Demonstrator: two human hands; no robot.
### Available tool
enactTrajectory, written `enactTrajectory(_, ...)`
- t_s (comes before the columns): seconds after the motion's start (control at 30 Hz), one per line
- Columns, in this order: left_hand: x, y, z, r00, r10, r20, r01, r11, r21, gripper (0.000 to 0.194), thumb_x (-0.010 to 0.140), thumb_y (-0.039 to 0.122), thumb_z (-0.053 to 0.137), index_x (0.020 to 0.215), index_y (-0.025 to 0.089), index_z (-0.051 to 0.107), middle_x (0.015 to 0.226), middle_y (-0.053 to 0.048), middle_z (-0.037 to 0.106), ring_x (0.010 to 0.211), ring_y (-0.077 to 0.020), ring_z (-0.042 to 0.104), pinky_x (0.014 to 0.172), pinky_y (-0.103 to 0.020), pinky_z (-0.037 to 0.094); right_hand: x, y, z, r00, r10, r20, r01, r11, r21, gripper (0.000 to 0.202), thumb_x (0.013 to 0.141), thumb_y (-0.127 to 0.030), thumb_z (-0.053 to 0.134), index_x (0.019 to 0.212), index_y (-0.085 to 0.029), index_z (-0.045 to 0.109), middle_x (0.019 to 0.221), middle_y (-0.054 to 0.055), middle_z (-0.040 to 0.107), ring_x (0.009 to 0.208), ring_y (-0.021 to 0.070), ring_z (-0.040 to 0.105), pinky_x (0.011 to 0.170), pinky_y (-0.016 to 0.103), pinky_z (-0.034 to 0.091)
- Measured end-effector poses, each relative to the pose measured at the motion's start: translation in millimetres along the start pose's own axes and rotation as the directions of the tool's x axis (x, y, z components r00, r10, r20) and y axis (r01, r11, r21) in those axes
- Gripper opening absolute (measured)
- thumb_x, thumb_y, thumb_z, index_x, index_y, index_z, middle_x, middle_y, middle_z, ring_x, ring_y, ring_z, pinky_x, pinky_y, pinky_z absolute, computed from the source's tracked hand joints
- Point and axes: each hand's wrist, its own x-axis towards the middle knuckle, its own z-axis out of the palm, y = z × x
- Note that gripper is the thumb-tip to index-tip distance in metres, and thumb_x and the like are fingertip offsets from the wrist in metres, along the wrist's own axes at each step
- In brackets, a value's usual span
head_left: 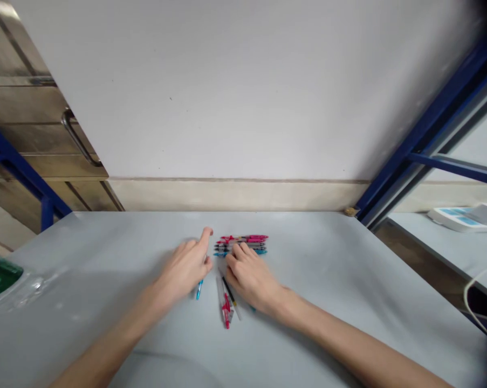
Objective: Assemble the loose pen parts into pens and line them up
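Several pens [243,245] lie side by side on the grey table [308,258], pink ones at the back, dark ones in the middle, blue at the front. My right hand [247,274] rests at their front edge with its fingers curled down; what is under the fingertips is hidden. My left hand [189,265] is left of the row, index finger and thumb apart, nothing visible between them. A blue pen part [199,289] shows below it. Nearer me lie a clear and pink pen [226,311] and a thin refill with a black section [229,291].
A clear bottle with a green label [2,277] is at the left edge. Blue metal frames [425,134] flank the table. A white device [461,218] sits on another surface at the right, near a white cable [467,291]. A wall stands behind the table.
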Motion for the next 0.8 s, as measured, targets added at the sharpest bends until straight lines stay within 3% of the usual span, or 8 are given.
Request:
enactTrajectory(0.13,23.3,12.3,-14.1,0.978,-0.046,-0.205,0.045,0.999,-0.009,0.043,0.091,0.025,0.05,0.133,0.021,0.046,0.072,-0.001,0.068,0.069,-0.0228,0.067,0.061,-0.027,0.041,-0.3,20.4,-28.7,0.989,0.107,-0.1,-0.064,0.932,0.357,0.021,0.099,-0.019,0.048,0.08,-0.018,0.057,0.088,0.005,0.056,0.088,0.0203,0.051,0.086,0.035,0.042)
enactTrajectory(0.23,29.6,19.6,-2.5,0.952,0.063,-0.299,-0.068,0.998,-0.007,0.033,0.093,0.022,0.051,0.126,0.021,0.055,0.073,0.0,0.07,0.066,-0.0195,0.068,0.062,-0.026,0.044,-8.1,41.4,-43.1,0.939,0.306,-0.154,-0.151,0.773,0.617,0.028,0.1,-0.031,0.05,0.075,-0.019,0.055,0.078,0.001,0.053,0.075,0.0164,0.049,0.073,0.03,0.041)
enactTrajectory(0.3,28.6,18.7,11.3,0.883,0.231,-0.409,-0.249,0.968,0.009,0.021,0.096,0.021,0.05,0.114,0.021,0.061,0.076,0.0,0.072,0.065,-0.0155,0.068,0.063,-0.024,0.047,-13.9,53.0,-42.2,0.899,0.422,-0.114,-0.208,0.642,0.738,0.032,0.098,-0.039,0.052,0.074,-0.019,0.056,0.071,-0.001,0.051,0.067,0.0148,0.046,0.065,0.028,0.037)
enactTrajectory(0.37,25.5,14.8,23.9,0.767,0.351,-0.537,-0.399,0.916,0.029,0.015,0.099,0.022,0.05,0.104,0.019,0.064,0.078,0.0,0.073,0.062,-0.0119,0.067,0.064,-0.022,0.049,-18.0,59.8,-35.4,0.868,0.495,-0.05,-0.234,0.495,0.837,0.036,0.095,-0.046,0.056,0.072,-0.019,0.056,0.066,-0.003,0.048,0.061,0.013,0.042,0.058,0.027,0.033)
enactTrajectory(0.43,22.5,11.1,32.5,0.666,0.404,-0.627,-0.497,0.867,0.03,0.015,0.101,0.022,0.051,0.106,0.018,0.064,0.084,-0.001,0.075,0.064,-0.0107,0.067,0.067,-0.022,0.051,-19.7,61.7,-27.4,0.846,0.533,0.007,-0.224,0.343,0.912,0.039,0.093,-0.05,0.06,0.07,-0.019,0.054,0.059,-0.005,0.043,0.053,0.0108,0.035,0.052,0.026,0.026)
enactTrajectory(0.5,20.3,10.3,37.4,0.612,0.457,-0.645,-0.59,0.807,0.012,0.018,0.101,0.02,0.053,0.116,0.016,0.062,0.095,-0.005,0.076,0.077,-0.013,0.071,0.075,-0.024,0.055,-19.6,60.5,-21.7,0.831,0.555,0.051,-0.204,0.217,0.955,0.041,0.09,-0.052,0.064,0.069,-0.02,0.053,0.055,-0.006,0.042,0.048,0.0091,0.03,0.048,0.025,0.022)
enactTrajectory(0.6,18.9,14.8,41.6,0.602,0.512,-0.612,-0.689,0.721,-0.074,0.021,0.1,0.015,0.053,0.119,0.013,0.062,0.105,-0.008,0.074,0.094,-0.0175,0.071,0.085,-0.03,0.057,-18.6,57.2,-18.9,0.815,0.574,0.086,-0.172,0.098,0.98,0.036,0.088,-0.051,0.068,0.077,-0.019,0.057,0.058,-0.004,0.053,0.047,0.0093,0.04,0.046,0.023,0.03)
enactTrajectory(0.8,18.1,23.4,49.8,0.691,0.415,-0.592,-0.65,0.715,-0.257,0.014,0.1,0.017,0.054,0.106,0.016,0.067,0.095,-0.005,0.07,0.088,-0.0174,0.066,0.081,-0.034,0.055,-17.3,55.2,-17.5,0.809,0.584,0.072,-0.097,0.011,0.995,0.026,0.085,-0.041,0.074,0.087,-0.019,0.06,0.066,0.0,0.064,0.055,0.0127,0.054,0.046,0.022,0.039)
